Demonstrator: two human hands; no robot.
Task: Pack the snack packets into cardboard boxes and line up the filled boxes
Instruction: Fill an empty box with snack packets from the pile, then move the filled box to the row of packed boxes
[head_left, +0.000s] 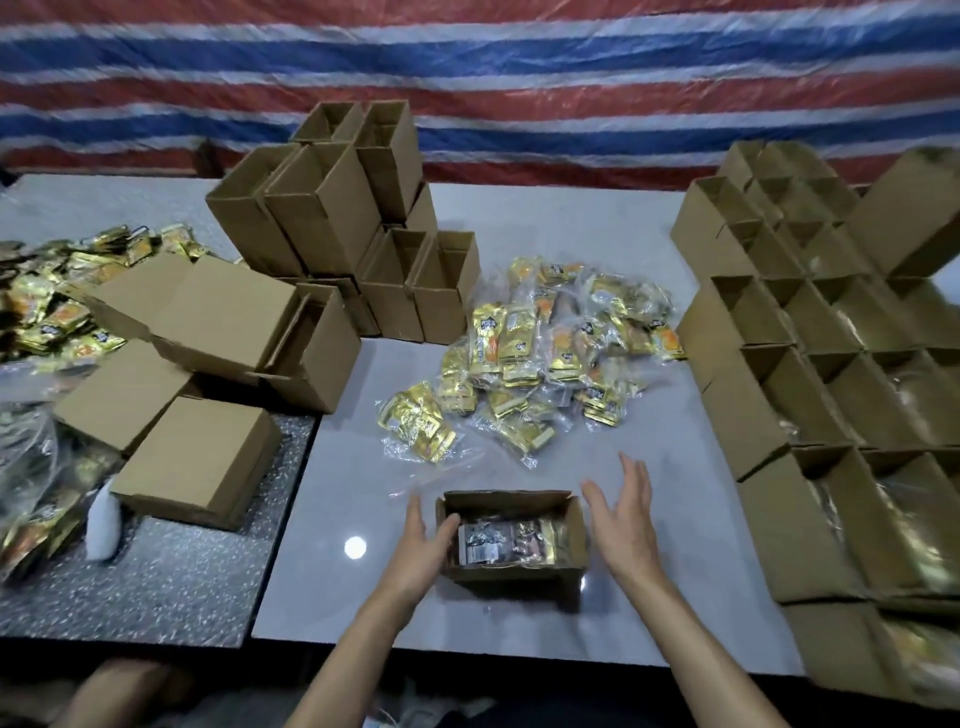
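A small open cardboard box (519, 571) stands on the pale table near me, with snack packets (501, 540) lying inside it. My left hand (423, 540) rests with straight fingers against the box's left wall. My right hand (621, 519) hovers open just right of the box, apart from it. Beyond the box lies a loose pile of gold snack packets (550, 358) in clear wrap.
Rows of filled open boxes (831, 395) line the right side. A stack of empty boxes (332, 218) stands at the back centre, more boxes (197, 457) lie at the left with another packet heap (57, 306). A white bottle (104, 525) stands on the dark table.
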